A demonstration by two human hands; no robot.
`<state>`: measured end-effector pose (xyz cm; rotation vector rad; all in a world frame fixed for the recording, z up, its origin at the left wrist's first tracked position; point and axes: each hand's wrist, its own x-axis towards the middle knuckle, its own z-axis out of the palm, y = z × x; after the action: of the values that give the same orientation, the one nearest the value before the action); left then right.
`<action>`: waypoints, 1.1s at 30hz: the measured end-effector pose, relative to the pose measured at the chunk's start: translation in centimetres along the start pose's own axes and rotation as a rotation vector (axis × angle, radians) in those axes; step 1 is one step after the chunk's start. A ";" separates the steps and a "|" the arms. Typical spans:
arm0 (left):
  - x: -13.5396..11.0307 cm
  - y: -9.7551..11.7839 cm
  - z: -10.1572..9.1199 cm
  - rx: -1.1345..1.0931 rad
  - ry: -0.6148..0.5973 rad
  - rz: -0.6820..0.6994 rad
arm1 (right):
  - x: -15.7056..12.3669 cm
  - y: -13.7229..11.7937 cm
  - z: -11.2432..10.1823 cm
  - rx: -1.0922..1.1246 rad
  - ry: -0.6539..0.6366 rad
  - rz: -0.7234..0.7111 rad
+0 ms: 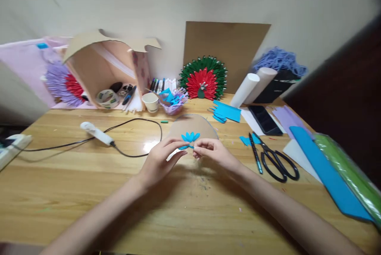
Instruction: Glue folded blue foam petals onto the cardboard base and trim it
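Note:
My left hand (160, 159) and my right hand (212, 152) meet at the middle of the wooden table (89, 191). Together they pinch a small folded blue paper piece (185, 147) between their fingertips. Just beyond the fingers lies a cardboard half-disc (205, 126) with several blue paper petals (190, 136) fanned on its near edge. Both hands' fingers are closed in a pinch.
A white glue gun (95, 132) with its black cord lies left. Black scissors (278, 159) and a pen (255, 152) lie right, near a phone (264, 120), blue paper cut-outs (226, 111), blue and green sheets (330, 175). A red-green paper fan (204, 78), cup (151, 102) and cardboard box (101, 72) stand behind.

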<state>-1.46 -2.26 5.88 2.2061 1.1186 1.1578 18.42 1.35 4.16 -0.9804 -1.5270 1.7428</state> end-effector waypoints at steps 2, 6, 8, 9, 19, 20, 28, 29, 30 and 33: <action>-1.6 -0.2 -1.2 0.003 0.038 -0.059 | 1.3 0.0 2.0 0.097 -0.108 0.089; -4.9 -0.8 -3.4 -0.091 0.231 -0.319 | 3.5 -0.2 6.1 0.166 -0.225 0.181; -6.5 -1.4 -4.5 -0.200 0.346 -0.498 | 4.8 -0.4 8.0 0.109 -0.244 0.148; -7.3 -1.8 -5.1 -0.257 0.406 -0.585 | 5.6 -0.3 8.9 0.068 -0.236 0.122; -13.7 -6.8 -11.9 -0.309 0.847 -0.909 | 17.1 3.5 17.9 -0.573 -0.026 -0.269; -14.0 -7.2 -12.4 -0.294 0.867 -0.910 | 17.9 3.5 18.9 -0.636 -0.046 -0.317; -15.3 -9.3 -14.2 -0.343 1.021 -0.934 | 21.2 2.7 24.0 -0.807 -0.157 -0.433; -15.4 -9.4 -14.2 -0.344 1.032 -0.933 | 20.9 2.6 24.0 -0.783 -0.145 -0.417; -15.5 -9.5 -14.2 -0.337 1.042 -0.931 | 20.4 2.5 23.8 -0.748 -0.135 -0.401; -15.6 -9.5 -14.3 -0.284 1.063 -0.928 | 17.7 2.2 22.4 -0.627 -0.152 -0.389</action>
<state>-22.82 -9.28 0.11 0.5366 1.8716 1.8160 -9.96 3.84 0.91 -0.7620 -2.2594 1.1006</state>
